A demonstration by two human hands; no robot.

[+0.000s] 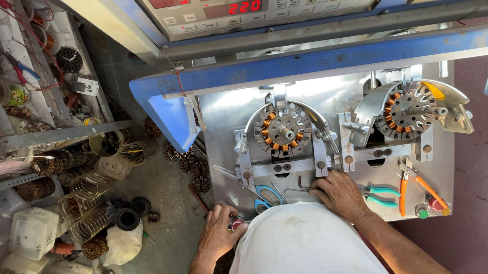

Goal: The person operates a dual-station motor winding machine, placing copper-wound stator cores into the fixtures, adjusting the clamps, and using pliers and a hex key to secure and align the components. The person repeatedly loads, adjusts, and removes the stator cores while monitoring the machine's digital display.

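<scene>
I look down at a metal winding machine table (222, 155) with two round stators on it. The left stator (282, 130) carries copper coils on several of its poles; the right stator (405, 113) sits under curved metal guards. My right hand (339, 194) rests flat on the table's front part, fingers spread, below the left stator's clamp bar and beside an L-shaped hex key (301, 183). My left hand (219, 233) is at the table's front left corner, its fingers over a red button (237, 224). It grips nothing I can see.
Blue-handled scissors (268, 195), teal pliers (382, 195) and orange pliers (416, 185) lie on the table. A control panel with red digit displays (235, 6) stands behind. Wound stators (195, 169), coil springs (88, 205), plastic containers (33, 232) and shelves clutter the floor on the left.
</scene>
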